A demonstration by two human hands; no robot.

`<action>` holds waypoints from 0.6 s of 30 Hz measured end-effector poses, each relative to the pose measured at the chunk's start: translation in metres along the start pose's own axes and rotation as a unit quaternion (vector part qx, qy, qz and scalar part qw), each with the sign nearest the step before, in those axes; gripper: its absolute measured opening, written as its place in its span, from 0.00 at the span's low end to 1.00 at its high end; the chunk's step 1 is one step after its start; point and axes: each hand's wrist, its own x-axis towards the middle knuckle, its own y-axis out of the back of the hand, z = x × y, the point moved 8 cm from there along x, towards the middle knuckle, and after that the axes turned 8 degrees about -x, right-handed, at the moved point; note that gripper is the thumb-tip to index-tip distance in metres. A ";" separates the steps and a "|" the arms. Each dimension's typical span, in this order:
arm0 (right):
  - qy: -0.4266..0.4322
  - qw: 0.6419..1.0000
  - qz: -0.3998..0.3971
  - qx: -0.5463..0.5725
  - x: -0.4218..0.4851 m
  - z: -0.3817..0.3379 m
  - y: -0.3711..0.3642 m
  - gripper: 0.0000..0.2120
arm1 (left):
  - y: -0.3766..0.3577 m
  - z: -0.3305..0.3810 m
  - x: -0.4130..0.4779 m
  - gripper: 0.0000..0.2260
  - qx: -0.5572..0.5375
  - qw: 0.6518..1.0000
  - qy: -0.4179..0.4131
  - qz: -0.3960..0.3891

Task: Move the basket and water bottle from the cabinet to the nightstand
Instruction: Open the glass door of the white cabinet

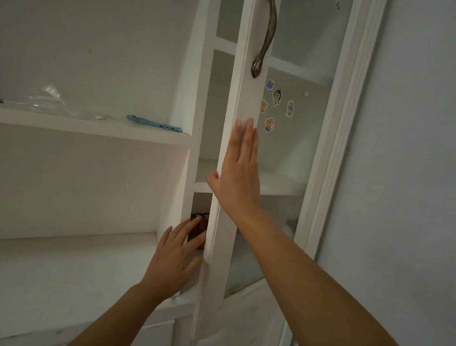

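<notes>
A white cabinet door (244, 103) with a glass pane stands partly ajar, its edge facing me. My right hand (238, 171) lies flat against the door's frame, thumb hooked round its left edge. My left hand (176, 255) reaches with spread fingers into the gap at the lower shelf. A dark brown thing, perhaps the basket (198, 231), shows just past its fingertips, mostly hidden by the door and the hand. No water bottle can be made out.
A bronze handle (267, 28) is fixed high on the door. Stickers (275, 104) dot the glass. The open shelf (77, 124) on the left holds a blue flat object (154, 123) and clear plastic wrap (49, 99). A pale wall (422, 168) is on the right.
</notes>
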 end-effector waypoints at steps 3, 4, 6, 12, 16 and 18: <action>0.002 1.000 0.009 0.023 -0.006 0.005 0.008 0.45 | 0.008 0.019 0.000 0.20 0.000 0.999 -0.032 0.022; 0.005 0.999 0.012 0.029 -0.009 0.007 0.012 0.45 | 0.009 0.026 -0.001 0.20 0.001 0.999 -0.043 0.027; 0.008 0.999 0.019 0.036 -0.014 0.012 0.021 0.45 | 0.009 0.035 -0.002 0.20 -0.001 0.998 -0.053 0.029; 0.013 0.999 0.028 0.032 -0.029 0.028 0.049 0.45 | -0.008 0.051 -0.013 0.21 -0.023 0.998 -0.062 0.003; 0.013 0.999 0.039 0.016 -0.043 0.040 0.069 0.42 | -0.021 0.059 -0.014 0.24 -0.046 0.998 -0.044 -0.021; 0.015 0.999 0.049 0.008 -0.050 0.046 0.079 0.42 | -0.027 0.068 -0.011 0.26 -0.053 0.997 -0.049 -0.027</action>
